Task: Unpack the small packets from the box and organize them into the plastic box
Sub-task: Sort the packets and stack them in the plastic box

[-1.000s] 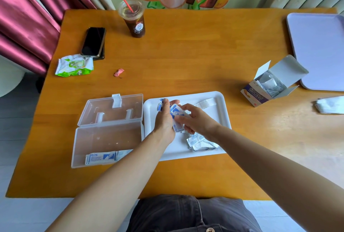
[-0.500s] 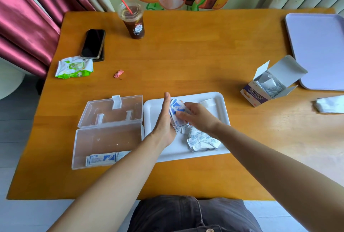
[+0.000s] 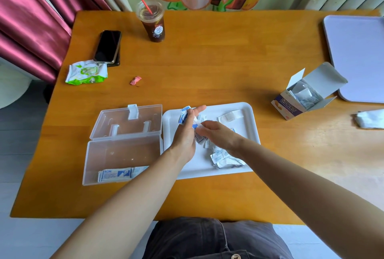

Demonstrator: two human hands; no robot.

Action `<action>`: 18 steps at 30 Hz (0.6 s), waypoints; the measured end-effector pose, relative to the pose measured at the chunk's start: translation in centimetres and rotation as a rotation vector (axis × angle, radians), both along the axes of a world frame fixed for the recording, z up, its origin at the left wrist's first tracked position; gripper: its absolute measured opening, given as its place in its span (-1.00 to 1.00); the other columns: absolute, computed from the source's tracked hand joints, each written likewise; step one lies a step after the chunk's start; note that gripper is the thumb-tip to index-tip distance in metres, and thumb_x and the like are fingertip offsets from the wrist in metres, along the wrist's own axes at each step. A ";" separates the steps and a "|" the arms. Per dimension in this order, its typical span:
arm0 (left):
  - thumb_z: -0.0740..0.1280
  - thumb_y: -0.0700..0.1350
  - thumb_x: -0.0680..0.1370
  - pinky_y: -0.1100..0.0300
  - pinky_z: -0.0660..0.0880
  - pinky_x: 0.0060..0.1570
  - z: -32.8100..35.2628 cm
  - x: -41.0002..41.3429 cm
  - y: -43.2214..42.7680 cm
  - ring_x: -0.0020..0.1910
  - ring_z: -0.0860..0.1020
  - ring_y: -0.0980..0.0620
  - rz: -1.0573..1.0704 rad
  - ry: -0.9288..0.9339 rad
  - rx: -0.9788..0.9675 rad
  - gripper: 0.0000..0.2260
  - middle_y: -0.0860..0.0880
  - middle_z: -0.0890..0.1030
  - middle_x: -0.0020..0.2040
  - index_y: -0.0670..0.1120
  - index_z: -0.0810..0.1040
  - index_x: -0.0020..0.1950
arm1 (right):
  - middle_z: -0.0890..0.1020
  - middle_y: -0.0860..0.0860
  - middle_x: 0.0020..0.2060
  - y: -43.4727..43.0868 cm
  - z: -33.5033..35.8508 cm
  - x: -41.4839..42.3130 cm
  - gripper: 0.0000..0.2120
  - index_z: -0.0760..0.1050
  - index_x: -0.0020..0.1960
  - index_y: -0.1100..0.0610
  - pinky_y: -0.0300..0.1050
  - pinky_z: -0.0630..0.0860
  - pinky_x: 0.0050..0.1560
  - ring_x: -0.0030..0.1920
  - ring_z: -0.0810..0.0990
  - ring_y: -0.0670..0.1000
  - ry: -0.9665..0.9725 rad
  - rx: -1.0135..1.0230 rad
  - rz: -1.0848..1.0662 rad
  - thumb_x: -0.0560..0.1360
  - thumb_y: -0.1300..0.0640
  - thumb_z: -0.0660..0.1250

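Observation:
A white tray (image 3: 245,111) lies in front of me with a heap of small white-and-blue packets (image 3: 223,158) on it. Over its left half, my left hand (image 3: 185,134) stands on edge and holds a small stack of packets (image 3: 184,114) between thumb and fingers. My right hand (image 3: 220,134) meets it from the right and pinches a packet at that stack. To the left lies the clear plastic box (image 3: 124,152), lid open, with a few packets (image 3: 118,174) along its near wall. The opened cardboard box (image 3: 301,97) with more packets stands at the right.
A phone (image 3: 108,47), a green wrapper (image 3: 87,71), a pink scrap (image 3: 135,80) and an iced drink with a straw (image 3: 152,23) sit at the back left. A lilac tray (image 3: 357,55) and a white tissue (image 3: 369,118) lie at the far right.
Both hands stayed over the tray's left half. The left hand straightened upright, then closed round a stack of packets; the right hand keeps bringing packets against it.

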State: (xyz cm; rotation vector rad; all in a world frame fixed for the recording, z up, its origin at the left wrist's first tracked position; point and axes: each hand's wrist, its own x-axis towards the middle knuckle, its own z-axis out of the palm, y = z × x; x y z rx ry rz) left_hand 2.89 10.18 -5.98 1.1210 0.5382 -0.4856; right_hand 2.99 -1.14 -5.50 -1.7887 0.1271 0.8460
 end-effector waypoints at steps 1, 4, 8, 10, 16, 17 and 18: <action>0.08 0.13 0.65 0.12 0.46 0.10 0.1 -0.1 0.1 -0.08 0.57 0.05 -0.028 -0.002 0.008 -0.67 0.17 0.68 -0.13 0.12 0.63 0.09 | 0.50 0.00 -0.25 -0.3 0.1 -0.1 -0.87 0.42 -0.14 0.14 -0.20 0.32 -0.19 -0.24 0.43 -0.06 0.034 0.043 0.016 0.56 0.11 0.25; 0.27 0.02 0.60 0.29 0.45 -0.01 -0.2 -0.5 1.0 -0.07 0.57 0.16 -0.015 -0.042 0.160 -0.81 0.10 0.64 -0.11 0.00 0.63 0.10 | 0.43 -0.09 -0.46 -1.1 -0.4 0.2 -0.79 0.40 -0.28 0.13 -0.21 0.27 -0.34 -0.40 0.37 -0.10 -0.191 -0.136 0.009 0.50 0.16 0.35; 0.44 -0.11 0.48 0.21 0.47 -0.12 -2.1 -1.4 2.6 -0.13 0.55 0.07 -0.171 -0.225 0.683 -0.93 0.02 0.60 -0.12 -0.06 0.62 -0.06 | 0.57 0.06 -0.23 -1.8 -2.6 0.4 -0.88 0.61 -0.15 0.13 -0.05 0.40 -0.21 -0.10 0.51 0.09 -0.524 -0.588 0.197 0.45 0.08 0.39; 0.45 -0.03 0.46 0.16 0.49 -0.04 -3.2 -2.1 3.0 -0.04 0.54 0.04 -0.357 -0.273 0.903 -0.83 -0.05 0.56 0.01 -0.06 0.63 -0.01 | 0.52 0.03 -0.19 -1.5 -3.3 -0.2 -0.90 0.62 -0.11 0.11 -0.05 0.42 -0.23 -0.09 0.55 0.11 -0.542 -0.590 0.266 0.47 0.08 0.38; 0.32 -0.20 0.53 0.15 0.36 0.17 -4.4 -3.7 3.3 0.20 0.34 -0.10 -0.829 -0.369 1.481 -0.74 -0.11 0.39 0.19 -0.12 0.50 0.22 | 0.52 0.06 0.01 0.5 -4.9 -1.3 -0.84 0.59 0.04 0.08 -0.12 0.33 -0.26 -0.08 0.59 0.16 -0.604 -0.662 0.389 0.53 0.07 0.30; 0.31 -0.24 0.53 0.14 0.37 0.16 -4.4 -3.8 3.3 0.20 0.34 -0.10 -0.835 -0.375 1.506 -0.73 -0.11 0.40 0.18 -0.12 0.49 0.22 | 0.51 0.07 0.03 0.5 -5.1 -1.4 -0.83 0.58 0.07 0.09 -0.10 0.35 -0.25 -0.07 0.59 0.18 -0.603 -0.666 0.408 0.52 0.07 0.31; 0.30 -0.28 0.52 0.15 0.38 0.14 -4.5 -3.7 3.3 0.19 0.35 -0.10 -0.846 -0.385 1.525 -0.73 -0.11 0.40 0.18 -0.11 0.49 0.22 | 0.49 0.08 0.04 0.5 -5.2 -1.4 -0.81 0.56 0.09 0.09 -0.08 0.38 -0.22 -0.07 0.59 0.18 -0.593 -0.670 0.422 0.50 0.07 0.33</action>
